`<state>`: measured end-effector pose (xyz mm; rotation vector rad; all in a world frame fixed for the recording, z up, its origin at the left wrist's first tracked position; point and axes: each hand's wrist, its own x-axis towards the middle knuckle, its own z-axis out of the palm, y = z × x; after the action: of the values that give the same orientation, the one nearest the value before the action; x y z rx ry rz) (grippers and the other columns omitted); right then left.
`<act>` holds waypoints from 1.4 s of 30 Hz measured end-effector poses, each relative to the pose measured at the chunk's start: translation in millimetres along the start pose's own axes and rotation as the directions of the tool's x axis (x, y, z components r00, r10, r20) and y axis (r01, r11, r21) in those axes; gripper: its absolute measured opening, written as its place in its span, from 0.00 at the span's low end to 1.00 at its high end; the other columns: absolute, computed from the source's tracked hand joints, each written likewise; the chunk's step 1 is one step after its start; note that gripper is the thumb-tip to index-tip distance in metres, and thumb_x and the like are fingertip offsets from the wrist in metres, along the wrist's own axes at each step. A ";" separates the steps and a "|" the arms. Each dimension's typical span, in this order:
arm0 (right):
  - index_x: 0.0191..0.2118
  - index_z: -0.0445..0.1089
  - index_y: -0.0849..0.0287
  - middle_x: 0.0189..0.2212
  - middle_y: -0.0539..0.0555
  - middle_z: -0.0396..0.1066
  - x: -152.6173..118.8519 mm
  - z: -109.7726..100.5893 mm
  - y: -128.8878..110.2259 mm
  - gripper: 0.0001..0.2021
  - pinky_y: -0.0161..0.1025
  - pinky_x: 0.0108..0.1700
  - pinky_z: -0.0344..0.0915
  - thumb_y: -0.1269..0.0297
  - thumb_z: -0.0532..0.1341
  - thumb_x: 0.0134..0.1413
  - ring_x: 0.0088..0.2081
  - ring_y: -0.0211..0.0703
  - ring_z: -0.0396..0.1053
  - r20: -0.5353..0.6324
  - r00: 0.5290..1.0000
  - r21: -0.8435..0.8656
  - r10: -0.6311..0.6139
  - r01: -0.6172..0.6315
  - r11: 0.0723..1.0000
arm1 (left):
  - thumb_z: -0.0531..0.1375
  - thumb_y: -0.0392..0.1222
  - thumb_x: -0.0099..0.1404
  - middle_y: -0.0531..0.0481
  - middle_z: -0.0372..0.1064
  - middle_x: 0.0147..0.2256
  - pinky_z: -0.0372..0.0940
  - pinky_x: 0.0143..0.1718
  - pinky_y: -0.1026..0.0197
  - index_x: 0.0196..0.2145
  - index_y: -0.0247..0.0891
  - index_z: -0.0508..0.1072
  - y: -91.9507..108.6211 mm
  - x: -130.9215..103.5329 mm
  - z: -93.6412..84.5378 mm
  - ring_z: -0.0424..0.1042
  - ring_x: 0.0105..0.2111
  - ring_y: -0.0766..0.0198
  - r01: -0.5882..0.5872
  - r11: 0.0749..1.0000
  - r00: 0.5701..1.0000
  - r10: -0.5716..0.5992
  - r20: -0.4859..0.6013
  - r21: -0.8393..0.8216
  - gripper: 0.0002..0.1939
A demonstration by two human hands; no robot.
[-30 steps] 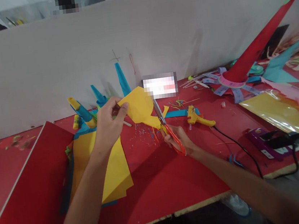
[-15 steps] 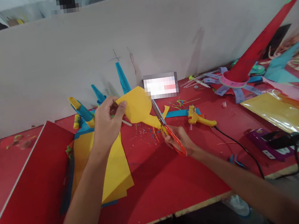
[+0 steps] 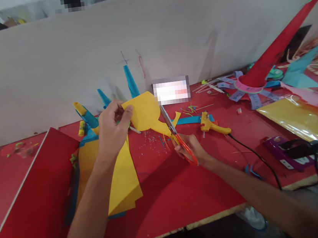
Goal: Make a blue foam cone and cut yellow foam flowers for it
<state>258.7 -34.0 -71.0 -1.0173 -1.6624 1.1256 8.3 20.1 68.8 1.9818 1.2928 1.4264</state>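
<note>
A piece of yellow paper (image 3: 145, 111) with a rounded right edge is pinched at its upper left corner by my left hand (image 3: 113, 126). My right hand (image 3: 190, 148) is wrapped round the orange handles of the scissors (image 3: 186, 149). The scissor blades point up and left, against the paper's right edge. A curved yellow strip hangs from the paper's lower edge and passes by the blades. Below my left forearm lies a stack of yellow sheets (image 3: 124, 181) on the red table (image 3: 169, 199).
A yellow glue gun (image 3: 214, 125) with a black cord lies right of my right hand. Rolled blue paper pieces (image 3: 131, 82) stand by the white wall. A red cone (image 3: 280, 46), a purple box (image 3: 285, 153) and glossy yellow wrap (image 3: 299, 125) are at the right. A red panel (image 3: 38, 199) stands left.
My left hand has shifted very slightly left with the paper. The scissors and my right hand look almost unmoved.
</note>
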 end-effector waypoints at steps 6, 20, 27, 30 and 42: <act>0.29 0.60 0.52 0.17 0.47 0.66 1.2 -0.8 -2.7 0.31 0.39 0.25 0.56 0.28 0.64 0.57 0.20 0.40 0.63 0.002 0.997 0.026 0.071 -0.071 0.997 | 0.65 0.53 0.73 0.54 0.62 0.29 0.59 0.30 0.61 0.35 0.41 0.71 0.8 -0.7 1.0 0.63 0.29 0.66 0.010 1.000 1.000 -0.010 -0.014 0.007 0.15; 0.39 0.61 0.53 0.26 0.47 0.63 1.5 9.0 11.1 0.36 0.39 0.26 0.58 0.19 0.49 0.61 0.22 0.37 0.60 0.055 0.997 0.164 -0.056 0.046 0.985 | 0.66 0.57 0.71 0.55 0.59 0.27 0.55 0.28 0.60 0.33 0.41 0.69 1.7 1.4 -0.7 0.59 0.27 0.66 0.003 0.999 1.000 -0.003 -0.012 0.039 0.18; 0.38 0.62 0.53 0.25 0.47 0.63 1.0 5.6 10.7 0.39 0.40 0.29 0.58 0.16 0.47 0.57 0.25 0.39 0.58 0.121 0.992 0.079 -0.044 0.035 0.996 | 0.64 0.51 0.73 0.55 0.57 0.28 0.53 0.30 0.59 0.33 0.41 0.70 -3.4 3.5 -4.3 0.58 0.28 0.65 -0.018 0.998 1.000 0.018 0.004 0.052 0.14; 0.38 0.62 0.53 0.25 0.47 0.63 0.6 5.9 9.9 0.39 0.41 0.29 0.57 0.16 0.47 0.58 0.25 0.39 0.58 0.126 0.991 0.058 -0.055 0.048 0.997 | 0.63 0.51 0.73 0.55 0.57 0.27 0.52 0.29 0.58 0.32 0.41 0.69 -3.1 2.7 -3.1 0.57 0.27 0.65 -0.008 0.997 1.000 0.007 0.006 0.074 0.14; 0.38 0.63 0.54 0.26 0.47 0.63 -0.9 4.5 7.0 0.38 0.39 0.27 0.55 0.17 0.50 0.58 0.25 0.38 0.57 0.110 0.993 0.044 -0.030 0.025 0.999 | 0.62 0.45 0.72 0.55 0.58 0.26 0.51 0.29 0.58 0.30 0.40 0.66 1.5 -1.4 4.5 0.57 0.27 0.66 0.001 0.992 1.000 -0.002 0.002 0.128 0.14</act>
<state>255.8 -34.1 -78.8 -0.9166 -1.7268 1.2139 12.9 19.0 67.2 2.0623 1.4170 1.3715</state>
